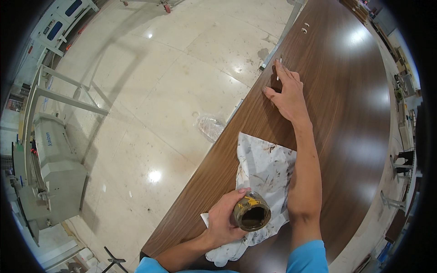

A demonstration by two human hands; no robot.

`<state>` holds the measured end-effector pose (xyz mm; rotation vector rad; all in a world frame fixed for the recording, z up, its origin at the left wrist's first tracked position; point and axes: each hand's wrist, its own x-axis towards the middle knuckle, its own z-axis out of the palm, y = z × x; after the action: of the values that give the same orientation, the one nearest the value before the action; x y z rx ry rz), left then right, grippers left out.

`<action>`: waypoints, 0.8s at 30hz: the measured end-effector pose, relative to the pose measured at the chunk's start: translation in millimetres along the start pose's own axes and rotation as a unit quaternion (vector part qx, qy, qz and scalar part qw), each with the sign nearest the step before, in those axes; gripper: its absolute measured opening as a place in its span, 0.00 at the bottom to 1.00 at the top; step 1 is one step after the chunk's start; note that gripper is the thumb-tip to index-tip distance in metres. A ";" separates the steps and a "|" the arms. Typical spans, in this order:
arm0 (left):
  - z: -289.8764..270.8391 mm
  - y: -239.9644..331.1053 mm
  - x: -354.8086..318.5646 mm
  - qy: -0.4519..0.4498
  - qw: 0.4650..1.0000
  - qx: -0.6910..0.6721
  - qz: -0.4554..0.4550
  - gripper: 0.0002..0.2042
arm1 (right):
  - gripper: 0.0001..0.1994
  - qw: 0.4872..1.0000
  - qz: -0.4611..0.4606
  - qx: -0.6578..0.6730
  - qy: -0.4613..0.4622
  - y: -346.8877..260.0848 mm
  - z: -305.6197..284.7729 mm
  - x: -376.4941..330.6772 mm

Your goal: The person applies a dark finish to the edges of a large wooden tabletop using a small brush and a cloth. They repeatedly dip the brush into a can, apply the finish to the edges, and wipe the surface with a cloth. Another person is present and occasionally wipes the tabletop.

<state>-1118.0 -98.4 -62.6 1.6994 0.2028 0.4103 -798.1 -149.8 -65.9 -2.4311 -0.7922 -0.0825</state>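
Note:
My left hand is wrapped round a jar smeared with dark brown and yellow, its open mouth facing up and dark inside. The jar is held over a crumpled white cloth with brown stains. Farther out, my right hand reaches low over a dark wood-grain panel, close to its left edge. A thin white stick passes under its index finger and seems held by the fingers; the exact grip is partly hidden. The thumb stands apart from the index finger.
Small pale bits lie on the far part of the panel. Clear plastic wrapping rests on the tiled floor beside the panel's left edge. A grey machine and a metal frame stand at the left.

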 end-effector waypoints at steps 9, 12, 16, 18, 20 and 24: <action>2.4 -4.3 -5.6 -0.001 0.999 0.004 0.039 0.36 | 0.41 1.000 -0.012 -0.016 -0.003 0.1 1.0 -3.7; -0.3 -5.3 -7.8 -0.025 0.999 0.013 0.039 0.36 | 0.41 1.000 -0.011 0.007 -0.007 1.7 -1.0 -2.2; 1.3 -7.3 -7.8 -0.032 0.996 -0.016 0.083 0.37 | 0.42 1.000 0.002 0.013 -0.025 2.3 -1.9 -3.2; 1.1 -7.5 -8.0 -0.046 0.994 0.013 0.095 0.38 | 0.42 1.000 -0.010 0.004 -0.020 2.9 -0.3 -3.6; 1.8 -6.9 -8.6 -0.052 0.994 0.012 0.100 0.37 | 0.42 0.999 -0.041 -0.012 -0.002 4.0 2.5 -4.0; 2.9 -6.2 -9.4 -0.057 0.994 0.029 0.086 0.35 | 0.44 0.999 -0.039 -0.012 0.019 5.6 6.5 -2.4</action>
<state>-1125.0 -103.4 -70.5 1.7987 -0.0153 0.4356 -797.7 -151.2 -74.6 -2.4136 -0.8721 -0.1689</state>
